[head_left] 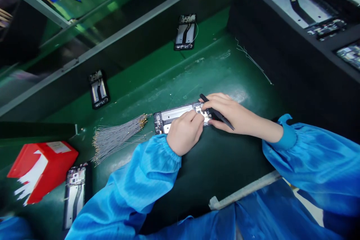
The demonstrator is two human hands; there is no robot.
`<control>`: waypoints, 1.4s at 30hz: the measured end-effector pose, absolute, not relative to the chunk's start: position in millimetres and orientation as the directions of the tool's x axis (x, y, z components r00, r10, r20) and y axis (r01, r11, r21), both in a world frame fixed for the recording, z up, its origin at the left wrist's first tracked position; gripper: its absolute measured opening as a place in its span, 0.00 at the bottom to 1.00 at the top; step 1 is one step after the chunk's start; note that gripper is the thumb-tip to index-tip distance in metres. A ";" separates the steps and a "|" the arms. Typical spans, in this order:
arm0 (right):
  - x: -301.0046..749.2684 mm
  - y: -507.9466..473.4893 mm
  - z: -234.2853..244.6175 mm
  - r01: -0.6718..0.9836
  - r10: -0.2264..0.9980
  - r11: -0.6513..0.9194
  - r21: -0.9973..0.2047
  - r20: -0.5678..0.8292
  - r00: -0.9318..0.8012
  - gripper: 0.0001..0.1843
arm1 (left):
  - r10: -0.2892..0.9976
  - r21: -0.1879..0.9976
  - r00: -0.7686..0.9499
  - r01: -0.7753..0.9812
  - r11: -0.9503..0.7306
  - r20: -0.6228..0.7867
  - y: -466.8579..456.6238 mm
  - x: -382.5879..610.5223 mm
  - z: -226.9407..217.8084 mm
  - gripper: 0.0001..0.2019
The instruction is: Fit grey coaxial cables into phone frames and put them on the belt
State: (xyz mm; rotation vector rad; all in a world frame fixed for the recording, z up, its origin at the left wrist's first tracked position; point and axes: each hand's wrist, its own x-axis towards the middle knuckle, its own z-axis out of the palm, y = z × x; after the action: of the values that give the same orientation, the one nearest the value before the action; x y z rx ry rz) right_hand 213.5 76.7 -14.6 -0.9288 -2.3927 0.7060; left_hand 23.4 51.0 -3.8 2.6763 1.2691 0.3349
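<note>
An opened phone body (177, 113) lies on the green bench, its silver plate and circuit boards exposed. Over its right part, my left hand (187, 129) is closed, fingertips pressed down near the circuit board; what they pinch is hidden. My right hand (229, 114) grips the phone's right end between fingers and thumb. A black pen-shaped tool (216, 111) rests slantwise in that same hand; whether it is tweezers or a pry stick I cannot tell. Left of the phone lies a bundle of thin grey cables (119, 137) with gold-coloured ends.
More opened phone bodies lie at the back (185, 33), the left (99, 90) and the lower left (75, 191). A red box (45, 168) holds white strips. Loose wires (254, 62) lie near a tall black foam tray (261, 33) on the right, which carries phone parts.
</note>
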 end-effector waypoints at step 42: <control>194.2 80.5 0.3 0.671 0.754 0.602 -0.433 0.033 -0.656 0.20 | 0.710 0.248 0.663 0.665 -0.704 0.238 30.4 17.8 -1.0 0.11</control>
State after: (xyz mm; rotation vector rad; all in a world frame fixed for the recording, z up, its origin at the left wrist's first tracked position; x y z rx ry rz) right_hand 194.2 80.5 0.3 -1.1808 -2.6161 0.5763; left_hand 17.8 30.4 -1.0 2.7357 1.1378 0.4817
